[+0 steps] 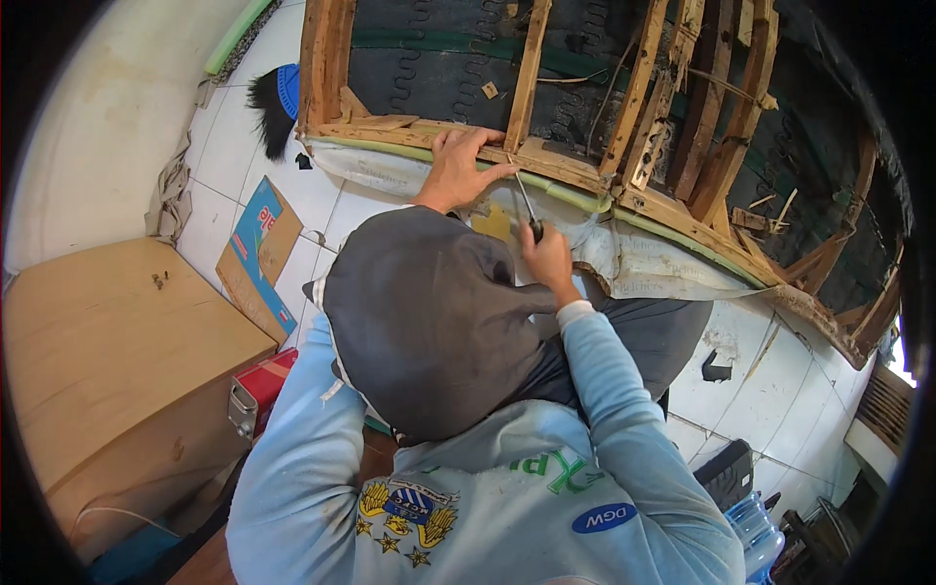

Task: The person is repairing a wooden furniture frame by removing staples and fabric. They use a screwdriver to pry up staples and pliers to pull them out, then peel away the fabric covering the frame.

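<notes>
A wooden sofa frame (558, 172), with slats, zigzag springs and black backing cloth, lies across the top. My right hand (549, 259) is closed round the dark handle of a screwdriver (527, 203). Its metal shaft points up and slightly left, with the tip at the frame's front rail near the foot of a slat. Just left of that tip, my left hand (455, 172) braces on the rail, fingers over the wood and thumb stretched toward the shaft. Below the rail hang a green edging strip (721, 252) and pale printed fabric (663, 261). Dark cloth (429, 302) covers my bent leg.
A blue brush with black bristles (276, 102) and a flat cardboard piece (261, 253) lie on white tiles. At left stands a plywood box (127, 361) beside a red case (261, 390). Black scraps (716, 367) and clear blue plastic (753, 531) are at right.
</notes>
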The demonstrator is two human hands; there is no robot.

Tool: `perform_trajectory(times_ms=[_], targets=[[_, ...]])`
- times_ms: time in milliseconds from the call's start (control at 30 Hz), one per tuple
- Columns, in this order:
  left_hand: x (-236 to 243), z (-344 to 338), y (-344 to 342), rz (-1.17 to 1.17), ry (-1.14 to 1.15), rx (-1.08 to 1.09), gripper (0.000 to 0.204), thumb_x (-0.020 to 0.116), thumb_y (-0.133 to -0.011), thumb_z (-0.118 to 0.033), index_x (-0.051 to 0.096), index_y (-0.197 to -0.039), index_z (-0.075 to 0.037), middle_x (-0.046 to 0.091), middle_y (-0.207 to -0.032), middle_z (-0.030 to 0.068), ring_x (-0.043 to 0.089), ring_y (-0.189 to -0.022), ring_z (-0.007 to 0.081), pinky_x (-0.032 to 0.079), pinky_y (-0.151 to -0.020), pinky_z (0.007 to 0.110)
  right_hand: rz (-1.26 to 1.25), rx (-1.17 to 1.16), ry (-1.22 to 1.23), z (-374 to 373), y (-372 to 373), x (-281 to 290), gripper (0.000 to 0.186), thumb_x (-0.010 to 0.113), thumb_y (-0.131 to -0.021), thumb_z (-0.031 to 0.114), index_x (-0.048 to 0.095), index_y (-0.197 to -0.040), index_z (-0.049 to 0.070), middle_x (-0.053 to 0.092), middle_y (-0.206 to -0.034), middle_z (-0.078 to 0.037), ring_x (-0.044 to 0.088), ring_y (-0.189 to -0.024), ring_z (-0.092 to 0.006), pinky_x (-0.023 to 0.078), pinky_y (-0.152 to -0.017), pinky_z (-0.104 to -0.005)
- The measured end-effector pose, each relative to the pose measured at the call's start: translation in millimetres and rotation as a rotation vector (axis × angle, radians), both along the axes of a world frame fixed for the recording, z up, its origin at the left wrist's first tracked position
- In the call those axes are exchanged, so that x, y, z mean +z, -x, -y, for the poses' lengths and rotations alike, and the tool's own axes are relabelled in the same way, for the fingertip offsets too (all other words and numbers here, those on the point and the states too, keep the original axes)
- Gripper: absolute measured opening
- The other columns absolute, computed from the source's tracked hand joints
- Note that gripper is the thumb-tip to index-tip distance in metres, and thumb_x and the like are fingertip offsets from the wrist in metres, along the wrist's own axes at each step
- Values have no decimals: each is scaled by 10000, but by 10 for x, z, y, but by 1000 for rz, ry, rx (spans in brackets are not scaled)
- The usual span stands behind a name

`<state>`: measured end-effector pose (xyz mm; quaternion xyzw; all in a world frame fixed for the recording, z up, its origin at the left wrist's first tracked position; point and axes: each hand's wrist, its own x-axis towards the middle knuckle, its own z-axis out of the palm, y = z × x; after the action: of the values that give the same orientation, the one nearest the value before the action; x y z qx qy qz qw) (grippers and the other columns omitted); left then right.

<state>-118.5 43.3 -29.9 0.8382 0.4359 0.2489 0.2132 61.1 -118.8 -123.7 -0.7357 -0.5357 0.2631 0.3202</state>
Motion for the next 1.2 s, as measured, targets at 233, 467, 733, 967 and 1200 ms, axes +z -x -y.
perform_trajectory(times_ms=[233, 467, 733, 967, 1200], targets=[[265, 198, 0, 276, 137, 3, 572, 932, -862, -366, 730, -1332, -111, 780, -1171, 69, 689, -1147, 275, 436, -1112, 437, 43, 106, -48, -133, -163, 610, 423, 717, -1021, 466, 721, -924, 54, 740, -769, -259, 737, -763, -513, 575, -682, -579], [222, 534, 17, 366, 435, 19, 537, 854, -976, -261, 679, -1444, -63, 800, -1074, 111, 741, -971, 213, 584, -865, 354, -258, 127, 21, 620, -274, 826, 361, 693, -1052, 328, 604, -1258, 45, 751, -916, -301, 719, -868, -545, 552, -769, -603], [103, 706, 18, 70, 236, -57, 750, 806, -1000, -217, 480, -1672, -149, 687, -1325, 114, 694, -1004, 237, 574, -923, 364, -96, 9, 14, 585, -211, 643, 400, 742, -1024, 257, 570, -1291, 13, 747, -1015, -330, 723, -949, -551, 561, -795, -567], [-2, 741, 44, 202, 360, -65, 757, 795, -1010, -182, 456, -1686, -157, 641, -1378, 126, 680, -1041, 209, 579, -912, 357, -99, -15, 99, 471, -32, 753, 392, 729, -1017, 255, 558, -1286, 26, 750, -1067, -338, 712, -990, -569, 555, -842, -611], [-135, 670, -30, 338, 726, 156, 520, 715, -1083, -201, 556, -1556, -56, 714, -1365, 83, 677, -1108, 134, 577, -882, 324, -29, -24, 155, 527, -23, 816, 378, 741, -1010, 260, 547, -1240, 31, 759, -1043, -313, 723, -974, -549, 557, -815, -604]])
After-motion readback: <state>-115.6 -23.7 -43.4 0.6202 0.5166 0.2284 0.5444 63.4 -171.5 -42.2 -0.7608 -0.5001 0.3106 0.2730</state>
